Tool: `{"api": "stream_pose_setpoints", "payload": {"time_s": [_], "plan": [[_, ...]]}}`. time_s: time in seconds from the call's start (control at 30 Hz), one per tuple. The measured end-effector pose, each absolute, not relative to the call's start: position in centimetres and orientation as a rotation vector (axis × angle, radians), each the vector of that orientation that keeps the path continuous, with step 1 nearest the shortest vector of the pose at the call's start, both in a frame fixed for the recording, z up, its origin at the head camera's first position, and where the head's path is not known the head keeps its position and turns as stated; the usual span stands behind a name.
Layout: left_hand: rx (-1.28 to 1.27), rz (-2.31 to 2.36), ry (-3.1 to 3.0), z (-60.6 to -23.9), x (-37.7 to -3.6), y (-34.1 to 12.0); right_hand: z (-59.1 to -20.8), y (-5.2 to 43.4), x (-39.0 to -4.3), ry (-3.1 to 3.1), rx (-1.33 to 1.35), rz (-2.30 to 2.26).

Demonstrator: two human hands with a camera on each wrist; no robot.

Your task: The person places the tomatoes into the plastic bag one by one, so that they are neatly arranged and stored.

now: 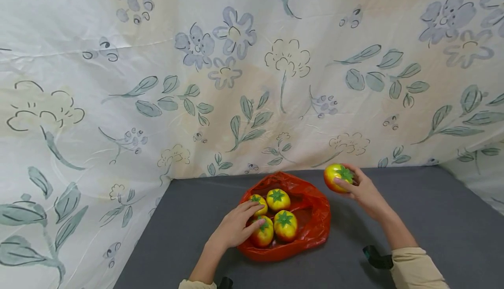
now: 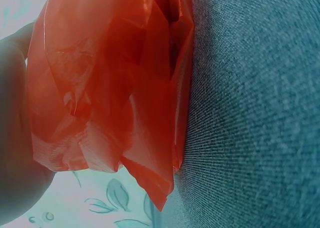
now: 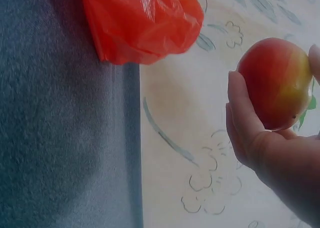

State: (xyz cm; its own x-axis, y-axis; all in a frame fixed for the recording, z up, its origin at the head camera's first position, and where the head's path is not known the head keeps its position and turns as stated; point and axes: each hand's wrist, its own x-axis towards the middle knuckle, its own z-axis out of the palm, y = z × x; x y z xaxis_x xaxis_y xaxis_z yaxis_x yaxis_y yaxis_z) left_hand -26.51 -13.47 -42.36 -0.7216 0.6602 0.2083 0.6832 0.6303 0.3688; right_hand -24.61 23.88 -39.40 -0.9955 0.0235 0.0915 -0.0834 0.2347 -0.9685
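A red plastic bag [image 1: 320, 219] stands open on the table, holding several shiny yellow-red tomatoes [image 1: 285, 225] with green star-shaped leaf tops. My left hand [image 1: 232, 227] lies over the bag's left side, fingers extended and touching the tomatoes there. In the left wrist view the bag's wall [image 2: 100, 88] hides the fingertips. To the right of the bag and above the table, my right hand [image 1: 368, 192] holds another tomato [image 1: 336, 177] between thumb and fingers. The right wrist view shows this tomato's red underside [image 3: 272, 83] against the fingers.
The dark grey table [image 1: 189, 219] reaches back to a floral cloth [image 1: 252, 83] hanging behind it. A black band [image 1: 377, 258] sits by the right sleeve cuff.
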Motion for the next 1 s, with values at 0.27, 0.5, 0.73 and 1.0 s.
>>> {"api": "stream_pose_setpoints", "payload": {"time_s": [0.27,0.5,0.73,1.0], "plan": [[-1.140,-0.657,-2.796,-42.4,-26.5,-13.5,-39.0,22.8,-24.3,-2.435,0.105,1.820],[-1.138,-0.680,-2.808,-42.4,-26.5,-13.5,-39.2,22.0,-24.6,-2.499,0.109,1.746],[-1.130,-0.696,-2.819,-42.4,-26.6,-13.6,-39.2,21.0,-24.6,-2.556,0.132,1.730],[-1.139,-0.681,-2.819,-42.4,-26.6,-13.6,-39.5,20.0,-24.7,-2.619,0.116,1.673]]}}
